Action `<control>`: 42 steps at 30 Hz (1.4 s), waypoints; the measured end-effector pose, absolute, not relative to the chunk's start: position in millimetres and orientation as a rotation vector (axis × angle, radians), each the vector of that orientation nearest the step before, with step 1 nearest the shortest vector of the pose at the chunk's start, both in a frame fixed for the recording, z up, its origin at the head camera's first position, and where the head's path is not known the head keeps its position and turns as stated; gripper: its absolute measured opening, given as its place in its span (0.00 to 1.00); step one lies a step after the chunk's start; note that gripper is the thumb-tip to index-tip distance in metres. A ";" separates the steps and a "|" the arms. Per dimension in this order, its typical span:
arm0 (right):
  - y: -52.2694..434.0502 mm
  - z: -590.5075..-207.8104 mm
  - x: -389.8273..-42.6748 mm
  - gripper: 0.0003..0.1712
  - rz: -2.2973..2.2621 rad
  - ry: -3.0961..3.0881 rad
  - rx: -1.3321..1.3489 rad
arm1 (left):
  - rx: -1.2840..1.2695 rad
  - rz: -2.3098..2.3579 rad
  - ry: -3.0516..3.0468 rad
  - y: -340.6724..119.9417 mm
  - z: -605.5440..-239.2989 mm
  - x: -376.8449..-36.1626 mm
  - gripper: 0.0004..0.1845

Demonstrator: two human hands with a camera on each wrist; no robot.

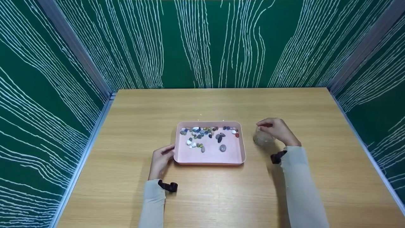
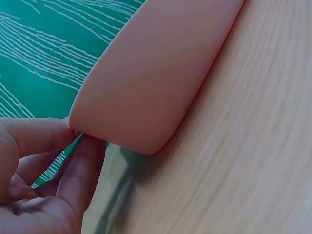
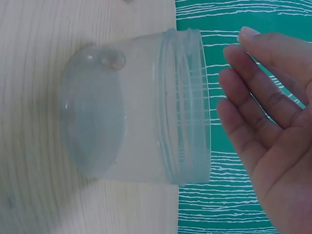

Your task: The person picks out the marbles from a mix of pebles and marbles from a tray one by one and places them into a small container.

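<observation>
A pink tray [image 1: 202,157] lies on the table with its stones and marbles mostly toward the far side. My left hand [image 1: 161,160] holds the tray's left wall; in the left wrist view its fingers [image 2: 80,170] meet the wall near the corner, their tips partly hidden. To the right of the tray stands a clear jar [image 3: 141,112] without a lid. Inside it, near the base, shows a round marble [image 3: 113,59]. My right hand [image 1: 278,129] hovers just over the jar's mouth, fingers loosely extended and nothing visible in them.
White pebbles [image 1: 189,142], dark stones [image 1: 220,138] and a round grey stone [image 1: 223,148] lie apart on the tray floor. A few tiny white bits [image 1: 200,114] dot the wooden table [image 1: 126,126] behind it. Green walls [image 1: 177,47] enclose the table.
</observation>
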State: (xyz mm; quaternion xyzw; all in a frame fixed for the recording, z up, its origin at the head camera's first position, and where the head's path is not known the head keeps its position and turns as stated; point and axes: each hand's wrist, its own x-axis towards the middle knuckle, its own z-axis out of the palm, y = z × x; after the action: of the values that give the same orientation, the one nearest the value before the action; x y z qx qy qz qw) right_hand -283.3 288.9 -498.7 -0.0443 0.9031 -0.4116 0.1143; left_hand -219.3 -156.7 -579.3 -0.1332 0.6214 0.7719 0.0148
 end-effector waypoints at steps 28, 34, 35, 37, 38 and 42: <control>234.9 -493.8 -296.6 0.15 -1.235 2.583 -0.216 | -0.441 2.326 1.985 -157.3 -576.5 -220.5 0.19; 218.7 -494.1 -300.5 0.14 -1.236 2.576 -0.246 | -0.456 2.343 1.972 -156.2 -576.9 -220.6 0.19; 216.5 -494.3 -301.0 0.13 -1.235 2.574 -0.257 | -0.455 2.349 1.970 -156.1 -577.2 -220.4 0.19; 212.2 -494.6 -301.9 0.13 -1.240 2.571 -0.285 | -0.449 2.360 1.963 -156.1 -577.6 -220.0 0.19; 210.1 -494.4 -302.3 0.13 -1.242 2.570 -0.304 | -0.444 2.365 1.962 -156.1 -577.7 -219.6 0.19; 202.5 -494.1 -303.9 0.15 -1.286 2.521 -0.333 | -0.399 2.350 2.014 -155.9 -576.9 -218.3 0.18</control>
State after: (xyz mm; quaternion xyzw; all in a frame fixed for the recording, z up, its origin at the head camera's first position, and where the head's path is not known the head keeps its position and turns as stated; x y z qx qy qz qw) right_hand -303.9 202.5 -494.1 -0.1155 0.8753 -0.4465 0.1453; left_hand -218.3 -155.9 -576.9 -0.1280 0.6453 0.7531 0.0104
